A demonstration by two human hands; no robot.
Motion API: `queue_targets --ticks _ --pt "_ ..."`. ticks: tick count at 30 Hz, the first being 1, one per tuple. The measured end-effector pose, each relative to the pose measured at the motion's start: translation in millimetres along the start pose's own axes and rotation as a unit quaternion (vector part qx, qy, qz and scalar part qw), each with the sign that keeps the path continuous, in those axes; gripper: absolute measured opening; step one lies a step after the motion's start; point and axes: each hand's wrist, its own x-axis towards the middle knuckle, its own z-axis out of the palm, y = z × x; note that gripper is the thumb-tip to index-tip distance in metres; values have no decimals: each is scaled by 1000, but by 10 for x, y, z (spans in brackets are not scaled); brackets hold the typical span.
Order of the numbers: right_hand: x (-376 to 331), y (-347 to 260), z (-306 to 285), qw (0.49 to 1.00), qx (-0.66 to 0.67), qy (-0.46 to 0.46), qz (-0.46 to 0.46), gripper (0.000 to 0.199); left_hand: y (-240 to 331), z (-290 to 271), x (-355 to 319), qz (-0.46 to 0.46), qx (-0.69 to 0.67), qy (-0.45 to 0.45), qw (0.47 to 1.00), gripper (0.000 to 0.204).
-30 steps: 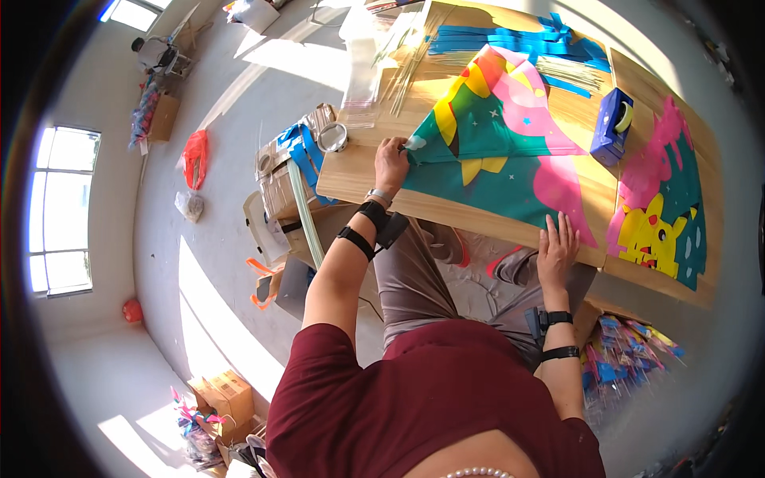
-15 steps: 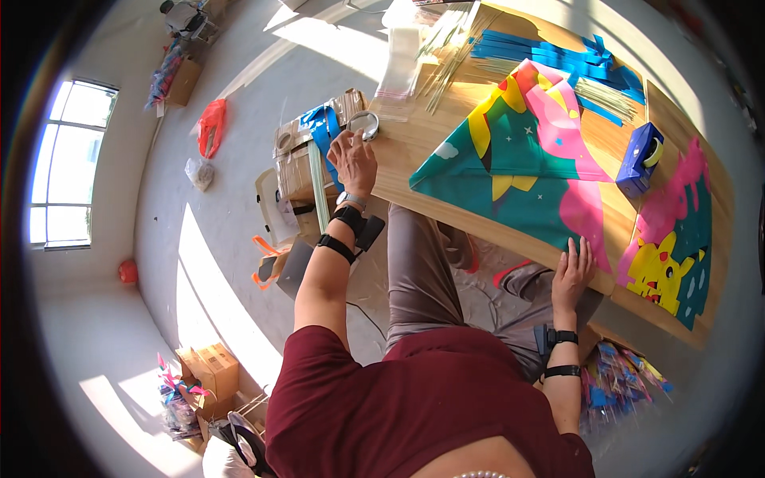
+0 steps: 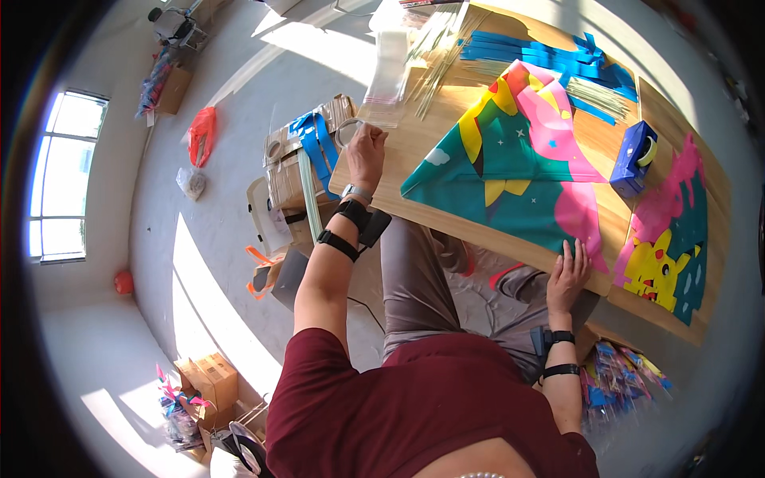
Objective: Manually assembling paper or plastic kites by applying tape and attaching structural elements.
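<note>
At the table's left corner, my left hand [image 3: 367,155] is closed with its fingers drawn together; what they hold, if anything, is too small to make out. Right beside those fingers is a pale roll of tape [image 3: 340,134], partly hidden by the hand. My right hand [image 3: 569,275] lies flat with fingers spread, pressing the near edge of a folded kite-like sheet [image 3: 510,179] in green, pink and yellow. Across the sheet's right side stands a blue tape dispenser [image 3: 629,163] with a roll in it.
A second printed sheet [image 3: 665,247] lies at the table's right. Blue strips [image 3: 542,54] and thin pale sticks [image 3: 434,64] lie at the back, near clear plastic sleeves [image 3: 387,72]. A taped carton [image 3: 287,171] stands left of the table [image 3: 382,171]; a box of colourful packets [image 3: 617,382] sits below right.
My left hand has moved right and slightly up, and its fingers have closed. The tape roll now shows on the hand's left. My right hand stays on the sheet.
</note>
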Motion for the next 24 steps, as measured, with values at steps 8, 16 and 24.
queue_targets --ticks 8,16,24 --pt "-27 -74 21 1000 -3 5 6 38 427 670 266 -23 -13 -96 995 28" --pt "24 -32 1 1000 -2 -6 24 39 458 1084 594 -36 82 -70 994 30" --pt "44 -2 44 1000 16 -2 23 40 85 1172 719 -43 120 -99 987 34"
